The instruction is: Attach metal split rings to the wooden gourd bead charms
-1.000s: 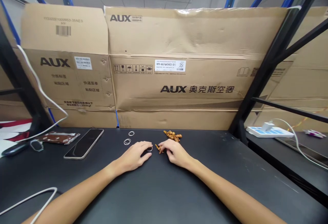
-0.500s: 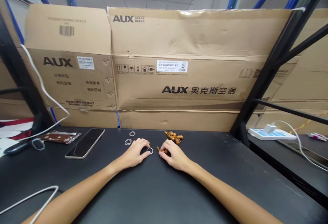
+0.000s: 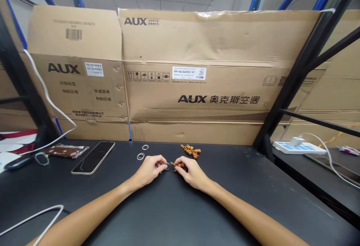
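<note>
Between the thumb and fingers of my left hand (image 3: 153,168) is a silver metal split ring (image 3: 168,166), its right part sticking out. My right hand (image 3: 191,171) pinches a brown wooden gourd-shaped pendant (image 3: 180,166), mostly hidden by the fingers. The pendant's thin end points left and comes close to the ring; whether they touch I cannot tell. Behind my right hand lies a small pile of similar brown gourd pendants (image 3: 192,151). Past my left hand, loose metal rings (image 3: 141,156) lie on the dark table (image 3: 157,208), with another ring (image 3: 145,147) farther back.
A phone (image 3: 93,158) lies left of the rings, beside a brown packet (image 3: 66,150) and glasses (image 3: 42,158). Cardboard boxes (image 3: 219,126) stand along the back edge. A white cable (image 3: 56,210) crosses the front left. At right are a black rack post (image 3: 292,69) and a power strip (image 3: 298,147).
My left fingers have closed more tightly on the ring and turned it. The ring and the pendant's thin end are now nearer each other. My right hand has barely moved.
</note>
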`<state>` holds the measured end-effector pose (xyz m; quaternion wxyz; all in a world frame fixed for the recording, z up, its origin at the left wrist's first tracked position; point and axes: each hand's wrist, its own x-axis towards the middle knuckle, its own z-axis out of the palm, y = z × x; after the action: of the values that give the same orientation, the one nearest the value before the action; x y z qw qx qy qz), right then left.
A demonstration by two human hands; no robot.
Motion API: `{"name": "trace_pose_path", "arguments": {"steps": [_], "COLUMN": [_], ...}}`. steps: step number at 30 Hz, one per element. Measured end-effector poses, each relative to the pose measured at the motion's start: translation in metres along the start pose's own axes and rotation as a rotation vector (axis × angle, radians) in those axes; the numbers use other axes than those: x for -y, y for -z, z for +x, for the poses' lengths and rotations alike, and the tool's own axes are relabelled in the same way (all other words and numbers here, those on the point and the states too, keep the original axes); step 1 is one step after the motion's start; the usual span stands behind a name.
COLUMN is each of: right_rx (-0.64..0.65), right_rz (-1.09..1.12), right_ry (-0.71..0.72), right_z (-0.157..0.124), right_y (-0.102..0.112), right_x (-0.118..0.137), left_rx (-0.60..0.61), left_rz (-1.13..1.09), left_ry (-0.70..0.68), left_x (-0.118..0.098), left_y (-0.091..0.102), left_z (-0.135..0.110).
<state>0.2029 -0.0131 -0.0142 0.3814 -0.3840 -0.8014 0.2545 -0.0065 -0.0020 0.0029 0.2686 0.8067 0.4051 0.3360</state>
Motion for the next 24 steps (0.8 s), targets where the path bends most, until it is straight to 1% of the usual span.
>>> {"name": "trace_pose_path", "arguments": {"steps": [5,8,10,15,24], "right_rx": [-0.083,-0.137,-0.148,-0.11,0.004], "right_rz": [0.011,0.003,0.027,0.178,0.365], "right_ry": [-0.027,-0.031,-0.041,-0.096,-0.185], "right_z": [0.001,0.002,0.002,0.003,0.003], "right_y": [-0.002,-0.002,-0.001,-0.001,-0.003], "right_x": [0.001,-0.001,-0.002,0.0,0.001], "left_rx": [0.024,0.034,0.036,0.047,0.081], "left_rz": [-0.162,-0.198,-0.207,-0.261,-0.402], "left_ry": [0.081,0.097,0.099,0.114,0.217], "left_x": [-0.007,-0.009,-0.009,-0.006,0.006], "left_y": [-0.003,-0.003,-0.003,-0.004,-0.003], "left_z": [-0.001,-0.001,-0.001,0.0,0.006]}}
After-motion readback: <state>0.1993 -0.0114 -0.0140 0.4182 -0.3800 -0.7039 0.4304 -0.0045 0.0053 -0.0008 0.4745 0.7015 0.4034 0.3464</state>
